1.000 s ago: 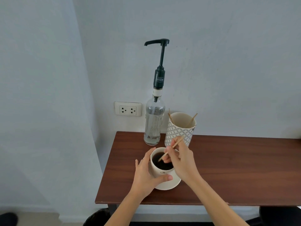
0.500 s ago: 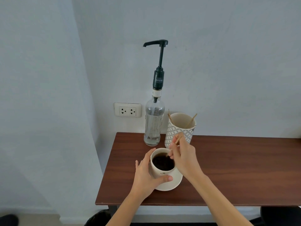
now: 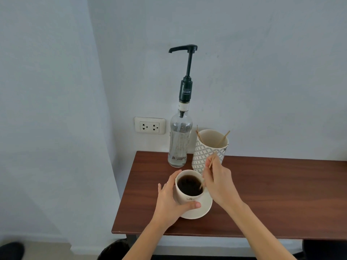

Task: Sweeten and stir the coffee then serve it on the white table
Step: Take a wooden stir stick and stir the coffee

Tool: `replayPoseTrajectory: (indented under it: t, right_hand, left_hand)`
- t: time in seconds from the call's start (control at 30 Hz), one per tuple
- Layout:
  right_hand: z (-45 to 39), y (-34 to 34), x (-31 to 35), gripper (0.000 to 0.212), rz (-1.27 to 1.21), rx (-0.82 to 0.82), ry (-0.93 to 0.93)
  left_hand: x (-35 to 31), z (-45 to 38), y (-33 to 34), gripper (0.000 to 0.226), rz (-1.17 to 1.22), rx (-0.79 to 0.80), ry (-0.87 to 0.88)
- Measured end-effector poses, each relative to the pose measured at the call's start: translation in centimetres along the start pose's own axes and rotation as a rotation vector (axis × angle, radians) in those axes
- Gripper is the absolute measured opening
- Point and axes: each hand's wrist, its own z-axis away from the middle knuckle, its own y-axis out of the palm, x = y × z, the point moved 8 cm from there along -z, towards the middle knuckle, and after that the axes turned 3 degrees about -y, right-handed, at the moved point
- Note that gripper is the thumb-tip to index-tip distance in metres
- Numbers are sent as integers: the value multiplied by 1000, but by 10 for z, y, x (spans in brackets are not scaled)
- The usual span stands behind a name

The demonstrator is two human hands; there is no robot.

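Note:
A cream cup of black coffee (image 3: 189,192) stands on a cream saucer (image 3: 203,210) near the left end of a dark wooden table (image 3: 272,194). My left hand (image 3: 170,200) wraps the cup's left side, thumb across its front. My right hand (image 3: 218,182) pinches a thin wooden stir stick (image 3: 212,162); the stick's lower end dips into the coffee at the cup's right rim. The white table is not in view.
A clear syrup bottle with a tall black pump (image 3: 180,139) stands at the table's back, by the wall. Right of it is a patterned holder (image 3: 209,150) with more wooden sticks. A wall socket (image 3: 149,125) sits left of the bottle.
The stick has swung from leaning left across the cup to standing steeper at the cup's right rim. My right hand shifted slightly right. My left hand has stayed on the cup.

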Motion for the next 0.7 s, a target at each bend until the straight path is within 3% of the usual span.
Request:
replayPoseTrajectory:
  t: [0.13, 0.3, 0.47, 0.7]
  right_hand:
    - [3, 17, 5, 15, -237, 37, 96]
    - [-3, -3, -1, 13, -38, -20, 27]
    - [5, 10, 0, 21, -184, 8, 94]
    - [2, -2, 2, 10, -56, -7, 33]
  left_hand:
    - [1, -1, 0, 94, 1, 7, -6]
    - [2, -1, 0, 96, -8, 0, -2]
    - [2, -2, 1, 96, -6, 11, -2]
    - [2, -1, 0, 97, -17, 2, -24]
